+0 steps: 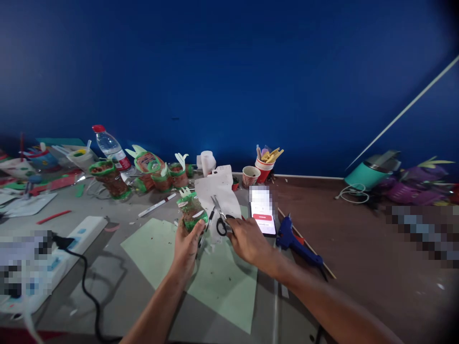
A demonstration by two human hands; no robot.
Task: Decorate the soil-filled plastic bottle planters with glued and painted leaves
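At mid-frame, the left hand holds a green-brown container, thumb across its lower right, its upper part rising above the fingers. Just right, the right hand has its fingers at the handles of scissors; I cannot tell whether they grip.

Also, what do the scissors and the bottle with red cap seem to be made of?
Scissors: blades probably steel, grey with a dull shine; black ring handles, likely plastic. Bottle: apparently plastic, glossy and clear, since the blue wall shows through.
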